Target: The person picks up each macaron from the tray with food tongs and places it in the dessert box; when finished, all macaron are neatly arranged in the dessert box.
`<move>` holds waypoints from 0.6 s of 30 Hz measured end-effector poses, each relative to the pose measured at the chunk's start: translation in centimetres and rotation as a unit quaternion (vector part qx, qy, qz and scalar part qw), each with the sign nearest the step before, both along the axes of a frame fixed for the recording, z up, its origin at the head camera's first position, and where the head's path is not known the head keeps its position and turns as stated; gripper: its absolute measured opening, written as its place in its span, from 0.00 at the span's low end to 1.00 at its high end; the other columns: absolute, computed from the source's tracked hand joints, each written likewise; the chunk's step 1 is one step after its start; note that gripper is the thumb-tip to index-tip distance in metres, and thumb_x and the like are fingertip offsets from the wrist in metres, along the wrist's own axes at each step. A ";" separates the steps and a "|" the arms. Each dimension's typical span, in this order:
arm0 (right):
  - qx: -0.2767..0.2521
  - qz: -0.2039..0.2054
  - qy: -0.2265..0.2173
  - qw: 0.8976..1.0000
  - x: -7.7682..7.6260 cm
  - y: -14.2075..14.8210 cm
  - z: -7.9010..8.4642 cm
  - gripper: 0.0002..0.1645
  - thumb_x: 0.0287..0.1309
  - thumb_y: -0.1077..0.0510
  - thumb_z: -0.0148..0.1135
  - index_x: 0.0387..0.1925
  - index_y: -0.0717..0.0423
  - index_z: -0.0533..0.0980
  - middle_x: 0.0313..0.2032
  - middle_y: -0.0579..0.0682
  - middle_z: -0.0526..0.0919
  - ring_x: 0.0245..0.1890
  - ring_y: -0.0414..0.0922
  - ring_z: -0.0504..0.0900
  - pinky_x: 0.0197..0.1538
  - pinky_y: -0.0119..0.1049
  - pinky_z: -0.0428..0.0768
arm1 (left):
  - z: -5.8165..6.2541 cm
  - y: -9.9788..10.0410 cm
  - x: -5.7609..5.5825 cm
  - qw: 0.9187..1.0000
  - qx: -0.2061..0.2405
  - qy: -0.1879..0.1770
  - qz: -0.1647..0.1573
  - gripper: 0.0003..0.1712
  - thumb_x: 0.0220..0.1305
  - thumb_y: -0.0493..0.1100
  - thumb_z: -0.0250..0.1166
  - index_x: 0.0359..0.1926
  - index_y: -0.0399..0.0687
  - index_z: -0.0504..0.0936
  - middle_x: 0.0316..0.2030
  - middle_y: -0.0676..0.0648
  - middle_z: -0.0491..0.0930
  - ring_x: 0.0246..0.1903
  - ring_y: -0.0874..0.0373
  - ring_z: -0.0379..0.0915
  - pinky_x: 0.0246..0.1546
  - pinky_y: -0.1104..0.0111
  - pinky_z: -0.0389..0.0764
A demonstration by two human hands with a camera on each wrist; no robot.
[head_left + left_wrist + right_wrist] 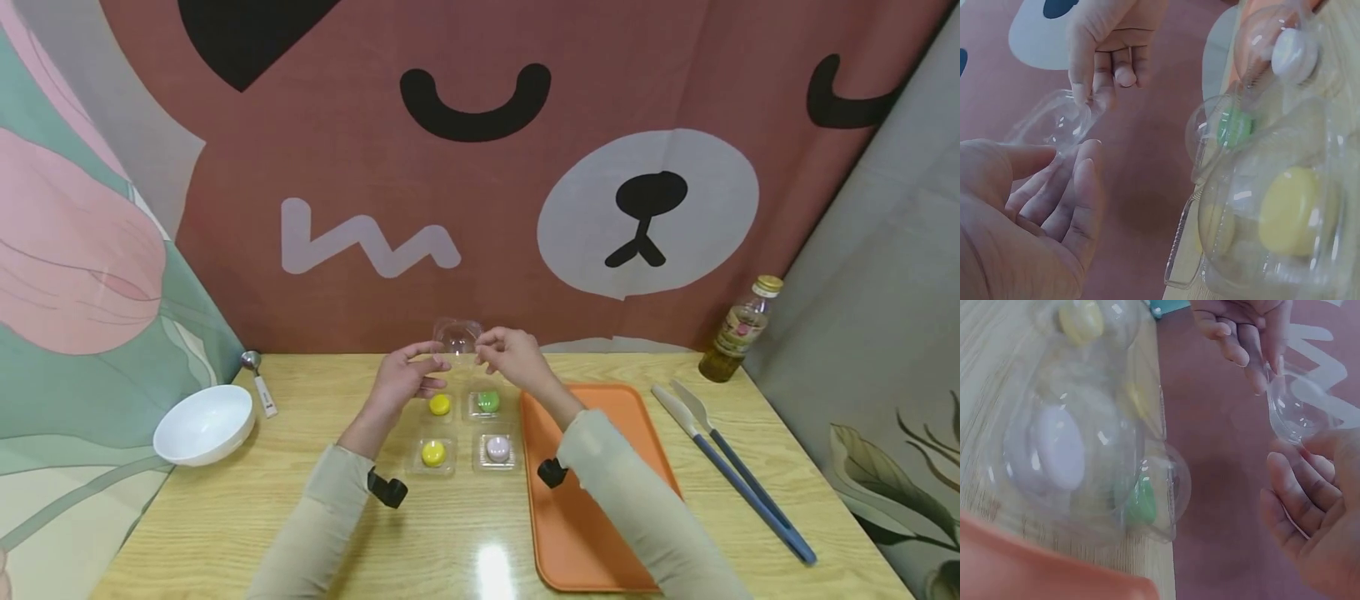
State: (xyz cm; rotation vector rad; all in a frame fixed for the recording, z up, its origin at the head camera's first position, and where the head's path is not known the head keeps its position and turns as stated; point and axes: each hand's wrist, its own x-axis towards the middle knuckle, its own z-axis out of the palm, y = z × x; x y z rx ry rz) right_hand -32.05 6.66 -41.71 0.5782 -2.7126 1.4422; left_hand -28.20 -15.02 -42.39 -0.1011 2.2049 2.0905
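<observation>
A clear domed plastic lid (457, 337) is held up above the back of the table, between both hands. My left hand (405, 377) pinches its left edge between thumb and fingers. At the opposite edge, my right hand (513, 358) pinches with thumb and fingertips. Below sit several small clear plastic boxes, each with one macaron. The back row has a yellow macaron (440, 405) and a green macaron (488, 402); in front are another yellow macaron (433, 453) and a lilac macaron (498, 448). Clear domes cover the green, lilac and front yellow ones.
An orange tray (600, 533) lies right of the boxes, under my right forearm. Blue-handled tongs (742, 475) rest beyond it, with a gold-capped bottle (735, 333) behind. At the left are a white bowl (206, 425) and a small scoop (262, 392). A printed curtain borders the table's back.
</observation>
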 end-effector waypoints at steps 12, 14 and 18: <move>0.142 -0.064 0.222 0.963 0.7 0.6 0.0 0.04 0.68 0.54 0.61 0.37 0.47 0.80 0.30 0.42 0.89 0.22 0.37 0.80 0.23 0.32 0.73 | 0.7 0.2 0.1 0.992 -0.105 0.007 -0.072 0.48 0.66 0.77 0.53 0.74 0.50 0.64 0.64 0.36 0.77 0.60 0.41 0.78 0.64 0.45 0.76; 0.153 -0.054 0.243 0.956 0.7 0.7 0.0 0.03 0.68 0.54 0.61 0.38 0.47 0.80 0.30 0.42 0.89 0.20 0.36 0.78 0.20 0.29 0.70 | 1.1 0.2 0.1 0.993 -0.096 0.002 -0.074 0.50 0.65 0.78 0.52 0.74 0.49 0.64 0.63 0.36 0.78 0.61 0.40 0.78 0.65 0.45 0.75; 0.169 -0.042 0.270 0.947 0.7 0.7 0.0 0.03 0.68 0.55 0.62 0.38 0.47 0.80 0.28 0.41 0.88 0.17 0.34 0.74 0.18 0.27 0.66 | 1.5 0.0 0.2 0.991 -0.095 -0.014 -0.088 0.49 0.66 0.76 0.53 0.73 0.47 0.65 0.61 0.37 0.80 0.61 0.41 0.77 0.66 0.45 0.74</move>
